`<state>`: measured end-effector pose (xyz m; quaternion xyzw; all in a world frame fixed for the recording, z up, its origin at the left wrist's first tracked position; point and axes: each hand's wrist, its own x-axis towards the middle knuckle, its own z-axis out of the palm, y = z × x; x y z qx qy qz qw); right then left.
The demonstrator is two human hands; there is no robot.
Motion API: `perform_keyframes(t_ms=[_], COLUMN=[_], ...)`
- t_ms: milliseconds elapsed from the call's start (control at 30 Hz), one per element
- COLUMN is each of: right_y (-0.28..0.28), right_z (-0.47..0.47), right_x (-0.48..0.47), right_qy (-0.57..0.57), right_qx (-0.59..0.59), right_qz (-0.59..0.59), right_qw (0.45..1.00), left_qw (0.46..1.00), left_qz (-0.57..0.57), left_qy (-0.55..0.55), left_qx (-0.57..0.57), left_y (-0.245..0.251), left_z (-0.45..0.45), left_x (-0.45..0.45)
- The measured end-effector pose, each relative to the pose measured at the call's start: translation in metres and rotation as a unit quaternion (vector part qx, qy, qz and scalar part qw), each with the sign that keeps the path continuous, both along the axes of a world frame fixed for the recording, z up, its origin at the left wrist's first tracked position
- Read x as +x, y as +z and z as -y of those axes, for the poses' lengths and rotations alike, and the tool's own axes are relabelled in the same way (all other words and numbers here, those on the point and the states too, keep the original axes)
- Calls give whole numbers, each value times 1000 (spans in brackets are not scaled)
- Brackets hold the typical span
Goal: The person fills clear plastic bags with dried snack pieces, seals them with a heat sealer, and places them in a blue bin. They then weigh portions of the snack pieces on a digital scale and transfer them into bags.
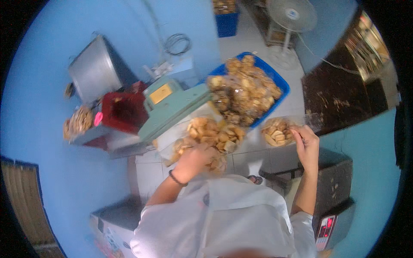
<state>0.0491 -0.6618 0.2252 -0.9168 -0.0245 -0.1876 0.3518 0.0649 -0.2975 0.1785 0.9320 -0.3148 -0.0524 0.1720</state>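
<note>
My right hand (305,138) grips the edge of a clear plastic bag of crackers or chips (277,133), raised to the right of the blue basket. My left hand (198,158), with a dark beaded bracelet at the wrist, reaches among several filled clear bags (206,132) in front of a green sealing machine (174,108). Its fingers are blurred and partly hidden, so I cannot tell whether they hold a bag. Beyond the bags, the blue plastic basket (286,87) is heaped with filled bags (246,85).
A red container (121,113) and more bagged snacks (80,121) stand left of the sealer. At the far right is a dark brown table (335,96), with a standing fan (292,14) behind. A digital scale (335,225) with a lit red display is at lower right.
</note>
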Motion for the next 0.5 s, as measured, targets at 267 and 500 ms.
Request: perform_keyframes(t_ms=[267, 500], right_y=[-26, -40], right_z=[-248, -382], right_x=[159, 238], right_qy=[135, 192], right_qx=[80, -86], right_qz=[26, 97], right_qw=[987, 973], left_qw=[961, 897], left_qz=[52, -77], left_qy=[267, 425], left_qx=[-57, 91], left_y=[-16, -102], left_z=[-276, -468], left_x=[-24, -28])
